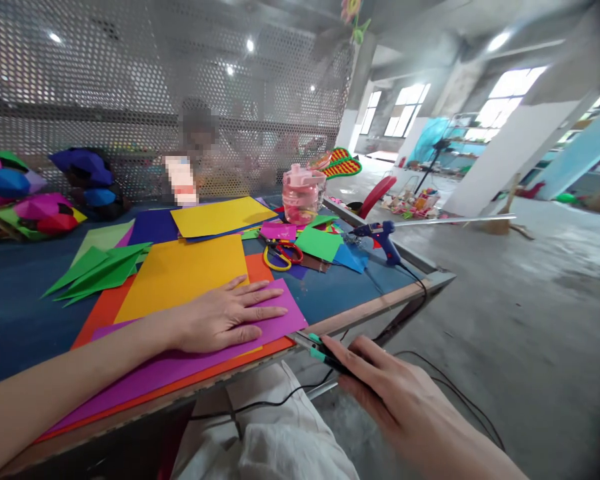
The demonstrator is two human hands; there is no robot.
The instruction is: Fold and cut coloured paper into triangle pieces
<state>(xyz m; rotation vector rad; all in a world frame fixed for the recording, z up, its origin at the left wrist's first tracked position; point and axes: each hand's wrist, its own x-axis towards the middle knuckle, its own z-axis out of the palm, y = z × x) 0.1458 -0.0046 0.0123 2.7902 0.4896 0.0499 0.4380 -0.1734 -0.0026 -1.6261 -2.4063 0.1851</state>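
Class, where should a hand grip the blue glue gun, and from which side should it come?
Grip the blue glue gun by its handle, probably best from the right. The nozzle points left, while the handle slopes toward the near right corner of the table. Mind the cord trailing from the handle's base.

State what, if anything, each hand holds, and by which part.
Right hand: the black-and-teal cutter, by its handle. Left hand: nothing; it lies flat on the purple sheet.

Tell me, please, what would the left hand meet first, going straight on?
The left hand seems free to slide off the purple paper across blue tabletop to the wooden edge; depth is unclear.
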